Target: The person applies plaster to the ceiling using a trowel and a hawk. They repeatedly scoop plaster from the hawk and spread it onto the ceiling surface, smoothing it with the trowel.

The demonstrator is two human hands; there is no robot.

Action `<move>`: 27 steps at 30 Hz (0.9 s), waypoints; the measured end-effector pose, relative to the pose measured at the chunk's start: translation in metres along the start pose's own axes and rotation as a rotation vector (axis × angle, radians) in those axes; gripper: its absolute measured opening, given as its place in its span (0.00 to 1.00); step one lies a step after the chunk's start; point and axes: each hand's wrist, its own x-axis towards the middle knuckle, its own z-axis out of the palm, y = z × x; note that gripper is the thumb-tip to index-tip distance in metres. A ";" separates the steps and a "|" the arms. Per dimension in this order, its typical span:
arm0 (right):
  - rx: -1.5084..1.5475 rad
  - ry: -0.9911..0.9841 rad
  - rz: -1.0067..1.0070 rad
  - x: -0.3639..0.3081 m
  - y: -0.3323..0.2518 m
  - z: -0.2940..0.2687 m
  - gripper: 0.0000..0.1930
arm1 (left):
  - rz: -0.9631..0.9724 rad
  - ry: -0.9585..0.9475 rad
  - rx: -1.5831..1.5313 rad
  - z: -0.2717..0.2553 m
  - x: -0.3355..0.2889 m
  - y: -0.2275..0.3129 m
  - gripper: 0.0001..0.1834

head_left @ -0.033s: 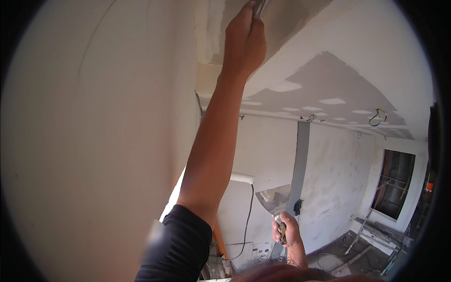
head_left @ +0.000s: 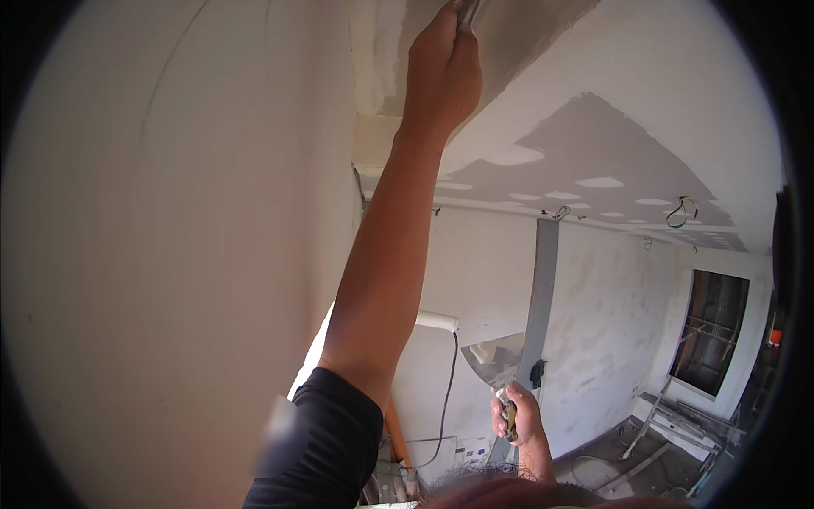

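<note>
Left hand [head_left: 445, 76] clasps a thin tool [head_left: 470, 12], partly hidden, near roughly smeared plaster [head_left: 530, 30]. Well apart, the right hand [head_left: 524, 417] is closed around a flared metal scraper [head_left: 500, 360].

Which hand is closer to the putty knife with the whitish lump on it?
Right. The right hand grips the putty knife by its handle, below the blade; the left hand is well above it, near the picture's top edge.

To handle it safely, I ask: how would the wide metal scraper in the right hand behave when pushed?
The wide metal scraper probably flexes slightly, its blade looking thin. Its pale paste-like patch might slide when tilted, lying openly on the blade.
</note>
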 end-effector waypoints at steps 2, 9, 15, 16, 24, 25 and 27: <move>-0.003 0.015 -0.002 -0.002 0.000 0.000 0.16 | 0.019 0.026 0.027 0.004 0.006 -0.007 0.26; 0.011 0.027 0.013 -0.003 0.001 0.002 0.16 | 0.036 0.066 0.114 -0.002 0.012 -0.036 0.24; 0.007 0.025 0.020 -0.004 0.001 -0.002 0.16 | -0.078 0.064 0.088 -0.009 0.007 -0.049 0.23; 0.010 0.027 0.023 -0.004 0.001 -0.003 0.15 | -0.062 0.081 0.072 -0.008 0.005 -0.050 0.23; 0.013 0.040 0.033 -0.004 0.002 -0.003 0.16 | -0.037 0.097 0.086 -0.004 0.003 -0.076 0.21; 0.004 0.044 0.034 -0.004 0.001 -0.003 0.16 | -0.031 0.110 0.080 -0.003 0.002 -0.078 0.20; -0.012 0.046 0.037 -0.004 0.001 -0.003 0.16 | -0.021 0.136 0.070 -0.004 -0.002 -0.081 0.20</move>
